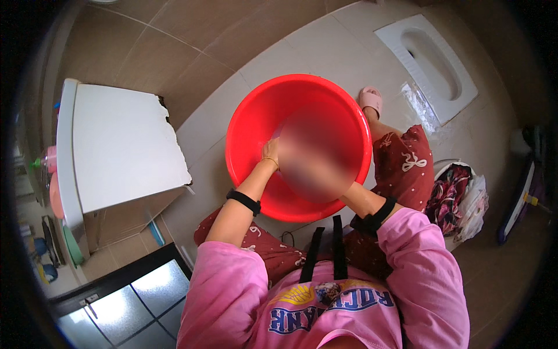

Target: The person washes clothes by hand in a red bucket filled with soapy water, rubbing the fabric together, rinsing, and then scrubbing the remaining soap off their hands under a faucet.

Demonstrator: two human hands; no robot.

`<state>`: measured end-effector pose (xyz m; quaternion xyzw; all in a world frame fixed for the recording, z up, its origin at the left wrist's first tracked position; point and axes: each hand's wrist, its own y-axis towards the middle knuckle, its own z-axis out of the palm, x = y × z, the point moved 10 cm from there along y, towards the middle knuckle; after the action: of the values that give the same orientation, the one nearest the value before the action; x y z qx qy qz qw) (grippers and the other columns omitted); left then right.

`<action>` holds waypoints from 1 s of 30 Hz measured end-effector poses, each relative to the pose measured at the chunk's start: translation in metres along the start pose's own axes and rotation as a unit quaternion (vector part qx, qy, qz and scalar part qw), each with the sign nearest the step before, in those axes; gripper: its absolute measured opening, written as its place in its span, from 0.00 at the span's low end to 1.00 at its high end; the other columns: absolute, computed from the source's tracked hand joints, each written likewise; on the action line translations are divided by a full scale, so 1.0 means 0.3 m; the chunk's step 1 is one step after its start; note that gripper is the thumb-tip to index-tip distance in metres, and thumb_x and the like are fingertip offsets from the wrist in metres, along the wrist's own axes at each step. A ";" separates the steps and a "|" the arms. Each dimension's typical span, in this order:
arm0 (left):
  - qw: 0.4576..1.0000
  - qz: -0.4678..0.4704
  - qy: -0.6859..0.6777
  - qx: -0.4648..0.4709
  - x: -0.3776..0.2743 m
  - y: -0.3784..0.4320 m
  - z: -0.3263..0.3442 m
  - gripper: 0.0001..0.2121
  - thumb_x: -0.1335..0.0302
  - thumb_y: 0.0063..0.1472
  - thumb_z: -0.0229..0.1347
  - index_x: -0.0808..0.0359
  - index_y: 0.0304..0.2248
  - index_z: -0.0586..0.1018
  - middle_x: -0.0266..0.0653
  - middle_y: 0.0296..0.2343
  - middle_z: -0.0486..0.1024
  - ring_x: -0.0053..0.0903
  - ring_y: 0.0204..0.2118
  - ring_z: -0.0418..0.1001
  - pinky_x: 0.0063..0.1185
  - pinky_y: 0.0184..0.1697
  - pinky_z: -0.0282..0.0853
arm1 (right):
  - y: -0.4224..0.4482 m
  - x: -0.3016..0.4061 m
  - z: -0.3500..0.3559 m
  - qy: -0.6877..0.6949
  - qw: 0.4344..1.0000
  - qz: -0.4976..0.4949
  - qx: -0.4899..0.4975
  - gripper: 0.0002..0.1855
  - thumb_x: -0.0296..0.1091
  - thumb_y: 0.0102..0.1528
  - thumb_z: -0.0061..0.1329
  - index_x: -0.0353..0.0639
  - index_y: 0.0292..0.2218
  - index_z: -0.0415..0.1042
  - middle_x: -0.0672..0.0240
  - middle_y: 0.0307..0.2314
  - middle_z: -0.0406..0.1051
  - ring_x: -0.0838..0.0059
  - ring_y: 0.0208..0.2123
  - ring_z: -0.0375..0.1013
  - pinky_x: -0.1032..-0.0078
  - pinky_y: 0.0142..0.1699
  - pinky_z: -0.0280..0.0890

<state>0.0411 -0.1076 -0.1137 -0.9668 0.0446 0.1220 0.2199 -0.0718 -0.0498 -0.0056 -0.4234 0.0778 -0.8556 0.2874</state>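
In front of me a large round red plastic tub [301,83] stands on the tiled floor between my legs. Both my arms reach down into it. My left hand [271,149] is inside the tub's left part, its back and wrist showing and its fingers hidden by a blurred patch. A thin bracelet circles that wrist. My right hand lies wholly under the blur; only the forearm shows, entering over the tub's near right rim. Whatever is in the blurred middle of the tub cannot be made out. Black straps circle both forearms.
A white cabinet [126,148] stands at the left. A squat toilet [431,65] is set in the floor at the upper right, beside a wet patch. A container of dark patterned cloth [451,187] and a plastic bag [474,209] sit at the right. A glass-paned door [161,279] is at lower left.
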 end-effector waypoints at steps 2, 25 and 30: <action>0.996 -0.035 0.021 0.079 0.066 0.023 0.104 0.16 0.58 0.47 0.48 0.58 0.33 0.74 0.47 0.30 0.72 0.39 0.34 0.70 0.31 0.37 0.66 | -0.020 0.006 -0.016 -0.274 0.958 0.023 0.085 0.10 0.37 0.46 0.45 0.41 0.28 0.69 0.59 0.23 0.69 0.63 0.24 0.69 0.70 0.29 0.64; 0.925 -0.091 0.008 0.369 0.057 0.198 0.902 0.16 0.65 0.51 0.43 0.63 0.38 0.72 0.45 0.38 0.67 0.35 0.41 0.65 0.27 0.42 0.61 | -0.070 0.221 -0.073 -0.782 0.584 0.010 0.218 0.08 0.29 0.41 0.40 0.34 0.25 0.66 0.59 0.18 0.69 0.70 0.19 0.70 0.77 0.20 0.63; 0.913 -0.101 -0.004 0.394 0.051 0.109 0.913 0.16 0.64 0.51 0.43 0.63 0.38 0.72 0.44 0.36 0.67 0.33 0.39 0.65 0.26 0.41 0.61 | -0.072 0.242 -0.097 -0.770 0.602 0.016 0.213 0.09 0.30 0.42 0.40 0.35 0.25 0.66 0.60 0.18 0.69 0.70 0.19 0.70 0.77 0.21 0.64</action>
<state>-0.0079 -0.0180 -0.3704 -0.8005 -0.0095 0.0758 0.5944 -0.1378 -0.0758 0.0335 -0.8511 -0.3496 -0.2008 0.3363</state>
